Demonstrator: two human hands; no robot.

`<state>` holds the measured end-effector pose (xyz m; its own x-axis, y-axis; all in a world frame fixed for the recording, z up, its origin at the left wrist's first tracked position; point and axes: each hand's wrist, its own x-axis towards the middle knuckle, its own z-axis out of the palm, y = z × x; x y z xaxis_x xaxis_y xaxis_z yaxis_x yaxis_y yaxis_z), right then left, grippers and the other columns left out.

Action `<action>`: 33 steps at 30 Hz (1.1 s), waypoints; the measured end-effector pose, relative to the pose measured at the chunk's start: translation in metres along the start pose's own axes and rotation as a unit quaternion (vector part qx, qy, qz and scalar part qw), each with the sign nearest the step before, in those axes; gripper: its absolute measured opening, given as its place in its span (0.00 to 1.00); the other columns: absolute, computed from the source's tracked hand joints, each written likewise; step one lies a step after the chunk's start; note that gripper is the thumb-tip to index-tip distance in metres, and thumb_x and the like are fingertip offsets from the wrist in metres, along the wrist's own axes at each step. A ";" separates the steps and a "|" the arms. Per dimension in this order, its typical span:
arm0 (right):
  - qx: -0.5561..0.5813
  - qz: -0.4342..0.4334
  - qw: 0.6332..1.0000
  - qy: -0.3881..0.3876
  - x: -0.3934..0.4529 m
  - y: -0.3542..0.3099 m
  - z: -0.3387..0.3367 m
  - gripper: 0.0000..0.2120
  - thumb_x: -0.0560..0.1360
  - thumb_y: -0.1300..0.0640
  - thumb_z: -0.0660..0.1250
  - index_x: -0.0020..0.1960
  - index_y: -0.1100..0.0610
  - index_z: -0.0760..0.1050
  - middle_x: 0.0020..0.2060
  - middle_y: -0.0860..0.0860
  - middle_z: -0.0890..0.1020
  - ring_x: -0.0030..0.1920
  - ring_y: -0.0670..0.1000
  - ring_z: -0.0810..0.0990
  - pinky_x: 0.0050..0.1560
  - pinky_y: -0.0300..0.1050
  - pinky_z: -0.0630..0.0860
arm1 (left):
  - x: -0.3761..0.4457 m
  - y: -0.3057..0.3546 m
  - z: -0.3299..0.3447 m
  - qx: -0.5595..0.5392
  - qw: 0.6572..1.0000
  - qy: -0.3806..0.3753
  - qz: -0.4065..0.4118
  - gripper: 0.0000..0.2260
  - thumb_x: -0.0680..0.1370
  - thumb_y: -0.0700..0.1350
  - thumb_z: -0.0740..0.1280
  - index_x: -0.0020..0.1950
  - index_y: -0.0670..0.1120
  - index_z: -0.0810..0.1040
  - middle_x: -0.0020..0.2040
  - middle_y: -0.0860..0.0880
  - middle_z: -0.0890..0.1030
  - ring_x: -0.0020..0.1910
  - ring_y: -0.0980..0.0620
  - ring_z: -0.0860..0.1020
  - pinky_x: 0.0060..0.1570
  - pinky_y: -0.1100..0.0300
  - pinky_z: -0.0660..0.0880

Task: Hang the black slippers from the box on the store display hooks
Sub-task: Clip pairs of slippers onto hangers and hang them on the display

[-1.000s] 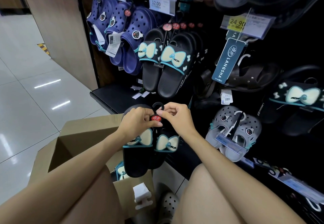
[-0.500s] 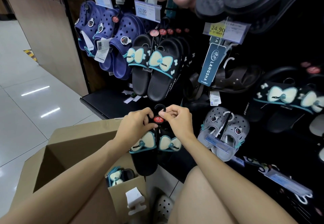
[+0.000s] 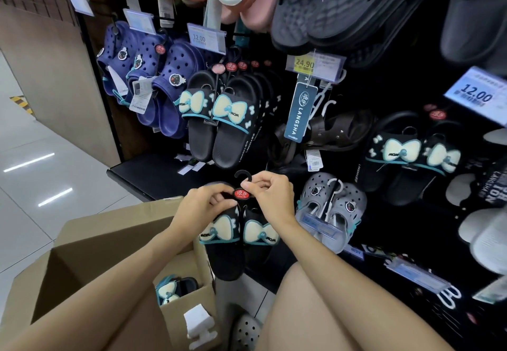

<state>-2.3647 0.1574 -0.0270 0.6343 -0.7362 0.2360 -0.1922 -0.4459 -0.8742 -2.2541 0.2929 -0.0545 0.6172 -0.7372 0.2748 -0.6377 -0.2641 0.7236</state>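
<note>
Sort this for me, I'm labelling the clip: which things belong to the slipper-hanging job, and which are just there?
Job:
held slippers
hanger
left hand
right hand
box
slipper in box
hung black slippers

Just there:
blue clogs
grey clogs
brown sandals
price tag

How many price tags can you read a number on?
3: a 12.00 tag above the blue clogs, a yellow 24.90 tag mid-rack, and a 12.00 tag far right. Other tags are blurred.

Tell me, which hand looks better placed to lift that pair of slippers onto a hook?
Probably the right hand: it pinches the black hanger near its hook. The left hand holds the slippers lower, by the red tag.
</note>
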 end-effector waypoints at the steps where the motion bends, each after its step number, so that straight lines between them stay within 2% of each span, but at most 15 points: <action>1: 0.000 -0.001 1.000 0.003 0.000 -0.002 -0.001 0.05 0.69 0.49 0.76 0.38 0.48 0.83 0.32 0.42 0.84 0.38 0.40 0.82 0.46 0.43 0.80 | 0.001 0.002 0.000 -0.006 1.000 0.004 -0.002 0.08 0.74 0.51 0.74 0.52 0.57 0.83 0.36 0.56 0.81 0.39 0.58 0.80 0.45 0.64 0.77; 3: 0.005 -0.004 1.000 0.010 0.000 -0.006 -0.004 0.05 0.69 0.48 0.76 0.39 0.48 0.83 0.33 0.42 0.84 0.38 0.42 0.83 0.47 0.47 0.81 | 0.003 0.008 -0.001 -0.041 0.999 0.016 -0.004 0.05 0.74 0.50 0.74 0.49 0.58 0.83 0.37 0.55 0.82 0.39 0.57 0.80 0.46 0.63 0.77; 7: 0.025 -0.022 0.999 0.020 -0.002 -0.017 -0.014 0.04 0.69 0.50 0.76 0.40 0.50 0.84 0.33 0.43 0.85 0.38 0.42 0.83 0.48 0.51 0.81 | 0.006 0.023 0.001 -0.103 0.994 0.044 0.004 0.06 0.74 0.47 0.74 0.43 0.59 0.81 0.38 0.54 0.83 0.38 0.58 0.79 0.44 0.64 0.75; 11: 0.045 -0.037 0.998 0.035 -0.004 -0.028 -0.028 0.04 0.69 0.50 0.76 0.40 0.50 0.84 0.33 0.44 0.85 0.38 0.42 0.83 0.48 0.50 0.82 | 0.012 0.036 0.001 -0.138 0.989 0.049 0.010 0.04 0.75 0.47 0.73 0.43 0.57 0.83 0.40 0.52 0.84 0.40 0.55 0.79 0.47 0.60 0.73; 14: 0.059 -0.041 0.997 0.037 -0.002 -0.036 -0.043 0.06 0.68 0.49 0.76 0.41 0.51 0.84 0.35 0.45 0.85 0.39 0.43 0.84 0.49 0.50 0.82 | 0.019 0.052 -0.001 -0.155 0.986 0.042 0.045 0.04 0.76 0.44 0.72 0.43 0.53 0.84 0.39 0.53 0.84 0.40 0.54 0.79 0.46 0.62 0.73; 17: 0.081 -0.054 0.995 0.027 -0.002 -0.044 -0.064 0.03 0.70 0.54 0.76 0.41 0.53 0.84 0.35 0.46 0.85 0.38 0.42 0.83 0.45 0.42 0.80 | 0.024 0.071 -0.002 -0.160 0.984 0.040 0.066 0.03 0.76 0.44 0.72 0.43 0.51 0.84 0.39 0.54 0.84 0.40 0.56 0.79 0.47 0.65 0.74; 20: 0.087 -0.061 0.994 0.038 -0.002 -0.049 -0.089 0.05 0.72 0.57 0.75 0.43 0.59 0.84 0.36 0.50 0.86 0.37 0.40 0.81 0.42 0.37 0.78 | 0.032 0.092 0.004 -0.156 0.984 0.043 0.076 0.03 0.75 0.44 0.73 0.43 0.51 0.84 0.38 0.53 0.84 0.39 0.59 0.78 0.45 0.66 0.73; 22: 0.089 -0.068 0.992 0.054 -0.002 -0.051 -0.103 0.07 0.73 0.58 0.75 0.44 0.62 0.83 0.37 0.54 0.85 0.36 0.41 0.81 0.43 0.39 0.79 | 0.039 0.107 0.008 -0.150 0.984 0.049 0.085 0.04 0.75 0.44 0.73 0.42 0.54 0.83 0.38 0.55 0.83 0.39 0.61 0.78 0.44 0.67 0.72; 25: 0.079 -0.064 0.992 0.073 0.003 -0.050 -0.123 0.09 0.74 0.56 0.74 0.43 0.62 0.81 0.38 0.55 0.85 0.37 0.44 0.81 0.48 0.48 0.81 | 0.047 0.132 0.014 -0.154 0.982 0.046 0.103 0.03 0.75 0.45 0.73 0.42 0.52 0.82 0.37 0.56 0.83 0.37 0.64 0.77 0.42 0.72 0.71; 28: 0.071 -0.066 0.992 0.082 0.006 -0.045 -0.143 0.10 0.75 0.54 0.73 0.43 0.61 0.81 0.38 0.57 0.85 0.39 0.53 0.83 0.49 0.53 0.82 | 0.053 0.154 0.021 -0.156 0.979 0.040 0.122 0.02 0.75 0.44 0.73 0.42 0.49 0.83 0.35 0.55 0.82 0.38 0.63 0.77 0.40 0.74 0.70; 33: 0.056 -0.089 0.990 0.094 0.004 -0.040 -0.180 0.05 0.74 0.58 0.74 0.44 0.59 0.82 0.39 0.54 0.85 0.41 0.49 0.85 0.48 0.45 0.82 | 0.068 0.181 0.040 -0.173 0.976 0.028 0.130 0.01 0.74 0.46 0.74 0.43 0.50 0.84 0.37 0.56 0.83 0.37 0.61 0.78 0.42 0.69 0.71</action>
<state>-2.4894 0.0799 0.0851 0.4976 -0.7373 0.4569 0.0020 -0.5258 -0.8506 -2.3462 0.1700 0.0699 0.4860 -0.7137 0.5045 -0.5879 0.1602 0.7929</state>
